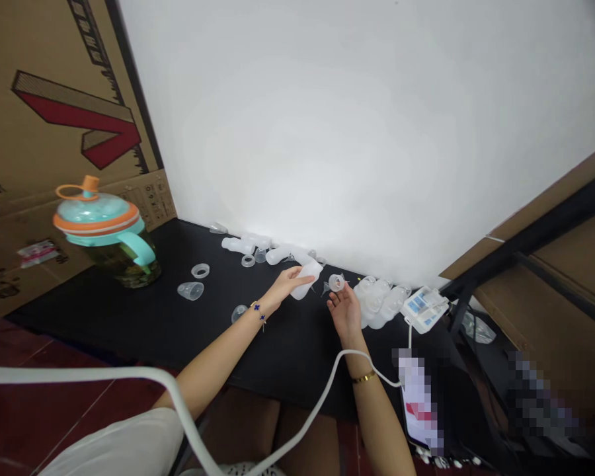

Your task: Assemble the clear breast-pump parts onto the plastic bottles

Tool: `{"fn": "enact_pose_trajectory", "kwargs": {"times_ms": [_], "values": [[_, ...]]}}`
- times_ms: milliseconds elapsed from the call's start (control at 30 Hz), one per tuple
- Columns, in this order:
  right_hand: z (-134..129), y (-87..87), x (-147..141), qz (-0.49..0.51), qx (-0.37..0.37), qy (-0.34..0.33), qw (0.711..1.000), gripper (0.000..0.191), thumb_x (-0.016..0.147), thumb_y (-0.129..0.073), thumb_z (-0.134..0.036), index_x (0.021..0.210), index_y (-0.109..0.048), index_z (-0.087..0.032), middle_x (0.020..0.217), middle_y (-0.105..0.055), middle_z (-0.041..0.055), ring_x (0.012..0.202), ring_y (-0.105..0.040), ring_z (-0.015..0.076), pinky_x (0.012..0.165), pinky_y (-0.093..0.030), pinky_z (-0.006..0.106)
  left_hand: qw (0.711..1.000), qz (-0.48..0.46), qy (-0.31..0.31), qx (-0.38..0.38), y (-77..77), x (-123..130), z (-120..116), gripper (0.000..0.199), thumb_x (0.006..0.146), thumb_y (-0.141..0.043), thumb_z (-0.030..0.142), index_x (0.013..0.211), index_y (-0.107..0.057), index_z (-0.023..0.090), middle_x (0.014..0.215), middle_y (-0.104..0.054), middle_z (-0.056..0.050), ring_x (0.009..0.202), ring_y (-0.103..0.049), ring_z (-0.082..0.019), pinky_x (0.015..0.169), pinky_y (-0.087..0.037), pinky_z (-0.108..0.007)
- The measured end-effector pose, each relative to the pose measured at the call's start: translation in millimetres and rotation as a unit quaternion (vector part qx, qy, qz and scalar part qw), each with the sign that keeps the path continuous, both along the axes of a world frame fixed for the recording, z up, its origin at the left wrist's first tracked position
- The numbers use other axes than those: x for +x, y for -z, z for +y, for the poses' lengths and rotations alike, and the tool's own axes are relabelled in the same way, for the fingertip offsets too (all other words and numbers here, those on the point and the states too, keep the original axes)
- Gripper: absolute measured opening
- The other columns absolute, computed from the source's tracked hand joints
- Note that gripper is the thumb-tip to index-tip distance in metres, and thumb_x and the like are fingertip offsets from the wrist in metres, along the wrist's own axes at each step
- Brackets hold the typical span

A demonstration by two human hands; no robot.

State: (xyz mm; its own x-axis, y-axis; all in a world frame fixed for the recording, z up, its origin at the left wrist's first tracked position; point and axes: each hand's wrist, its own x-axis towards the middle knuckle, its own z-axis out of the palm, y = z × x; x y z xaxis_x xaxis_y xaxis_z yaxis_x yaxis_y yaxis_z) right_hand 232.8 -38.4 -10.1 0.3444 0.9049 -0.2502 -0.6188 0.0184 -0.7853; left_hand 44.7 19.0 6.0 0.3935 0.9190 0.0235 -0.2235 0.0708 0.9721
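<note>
My left hand (281, 285) is closed around a translucent white plastic bottle (305, 280), which is tilted above the black table. Just right of it, my right hand (346, 312) pinches a clear ring-shaped collar (336, 283) with its fingertips; the bottle and collar are apart. Whether a teat sits inside the collar is too small to tell. Behind my left hand lie several white bottles (238, 245) among loose rings (248, 261) and clear domed caps (260, 255). Beside my right hand lies a group of bottles with clear domed caps (377, 301).
A large teal and orange jug (104, 231) stands at the left. Another ring (200, 270) and clear cap (191, 291) lie near it. A white power strip (424, 309) and a phone (420, 410) are at right. A white cable (168, 380) crosses before me. A white wall (357, 132) backs the table.
</note>
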Motion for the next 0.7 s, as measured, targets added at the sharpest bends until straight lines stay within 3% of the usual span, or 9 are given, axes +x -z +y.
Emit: {"fn": "enact_pose_trajectory", "kwargs": {"times_ms": [300,700], "values": [[-1.6,-0.8,-0.1,-0.004,0.017,0.011,1.0,0.027,0.07,-0.082,-0.039,0.091,-0.073,-0.025,0.091,-0.072,-0.0014,0.066,-0.062,0.0118,0.056,-0.051,0.024,0.973,0.18,-0.016,0.146,5.5,0.7,-0.6,0.06,0.063,-0.089,0.043,0.114,-0.071,0.017,0.114,-0.074,-0.007,0.108,-0.067,-0.029,0.094,-0.049,-0.035],[-7.9,-8.8,-6.9,-0.093,0.045,0.024,0.994,0.029,0.066,-0.088,-0.036,0.089,-0.075,-0.024,0.087,-0.07,-0.0023,0.067,-0.059,0.0105,0.055,-0.049,0.021,0.958,0.23,0.001,0.173,0.8,0.6,-5.6,0.055,0.063,-0.087,0.043,0.111,-0.073,0.02,0.11,-0.075,-0.005,0.102,-0.069,-0.026,0.09,-0.05,-0.032]]}}
